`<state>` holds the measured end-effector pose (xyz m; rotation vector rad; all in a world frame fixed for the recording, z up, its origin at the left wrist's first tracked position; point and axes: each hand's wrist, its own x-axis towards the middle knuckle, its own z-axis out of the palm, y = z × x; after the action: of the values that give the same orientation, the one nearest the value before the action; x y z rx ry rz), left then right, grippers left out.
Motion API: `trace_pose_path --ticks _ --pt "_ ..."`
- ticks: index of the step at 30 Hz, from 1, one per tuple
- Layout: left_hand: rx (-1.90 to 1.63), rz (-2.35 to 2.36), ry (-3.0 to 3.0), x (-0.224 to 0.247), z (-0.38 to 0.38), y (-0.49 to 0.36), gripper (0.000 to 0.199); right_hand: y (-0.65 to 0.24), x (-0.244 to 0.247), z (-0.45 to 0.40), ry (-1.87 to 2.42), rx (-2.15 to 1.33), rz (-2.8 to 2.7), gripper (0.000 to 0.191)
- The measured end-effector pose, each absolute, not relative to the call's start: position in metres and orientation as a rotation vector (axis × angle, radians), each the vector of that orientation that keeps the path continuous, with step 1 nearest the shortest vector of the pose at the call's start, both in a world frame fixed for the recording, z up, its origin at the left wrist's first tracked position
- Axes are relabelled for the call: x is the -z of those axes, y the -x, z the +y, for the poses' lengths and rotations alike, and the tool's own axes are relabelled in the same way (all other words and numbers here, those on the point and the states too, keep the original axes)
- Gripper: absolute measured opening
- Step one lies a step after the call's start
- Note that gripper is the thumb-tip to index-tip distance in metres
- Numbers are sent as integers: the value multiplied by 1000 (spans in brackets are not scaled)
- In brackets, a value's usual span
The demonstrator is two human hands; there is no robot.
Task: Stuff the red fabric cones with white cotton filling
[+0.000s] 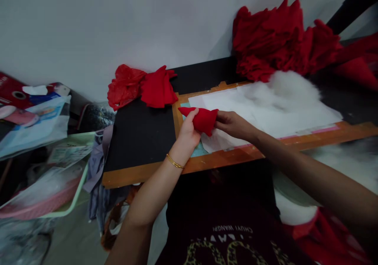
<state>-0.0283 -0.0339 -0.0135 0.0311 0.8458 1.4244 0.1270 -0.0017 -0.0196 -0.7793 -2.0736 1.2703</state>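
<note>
A small red cone-shaped cloth piece [205, 120] is held above the near edge of the table, its pointed end toward the left. My left hand [190, 128] is wrapped round its middle, thumb on top. At the open right end, my right hand [227, 122] has its fingers against the cloth rim, with the fingertips partly hidden there. White fluffy stuffing [292, 89] lies on white paper [268, 117] beyond my right hand. Further left sits a small stack of red cloth pieces [158, 88], touching a crumpled red plastic bag [125, 86].
A tall pile of red cloth pieces [271, 36] stands at the back right. The black table [138, 131] has a brown taped edge. Left of it are a pale green basket [84, 178] and plastic packets [56, 119]. More white stuffing [348, 166] is below the table at right.
</note>
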Motion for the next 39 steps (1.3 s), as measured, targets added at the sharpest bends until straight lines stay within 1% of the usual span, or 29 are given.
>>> trace_pose_path --ticks 2,5,8,10,12,16,20,28,33,39 --pt "-1469 803 -42 11 -35 30 14 -127 18 -6 797 -1172 -2076 25" --pt "-1536 764 -24 7 -37 33 29 -127 14 -19 873 -957 -2060 22" --pt "-1576 768 22 5 -36 38 30 -125 15 -33 957 -752 -1933 21" --pt "-1636 785 44 7 -32 40 24 -124 20 -37 983 -770 -1889 22" --pt "-1649 781 15 9 -28 40 24 -120 25 -37 972 -818 -1869 24" --pt "-1623 777 -128 11 -23 38 31 -109 31 -34 916 -763 -1763 25" --pt "-1573 827 -169 8 -25 30 41 -99 29 -24 936 -797 -1751 19" --pt "-1630 846 -192 0 -29 8 43 -91 26 -11 861 -863 -1690 14" --pt "-1588 863 -194 3 -25 3 44 -87 32 -6 819 -857 -1689 22" --pt "-1520 914 -196 7 -29 1 37 -87 32 -5 870 -917 -1622 11"
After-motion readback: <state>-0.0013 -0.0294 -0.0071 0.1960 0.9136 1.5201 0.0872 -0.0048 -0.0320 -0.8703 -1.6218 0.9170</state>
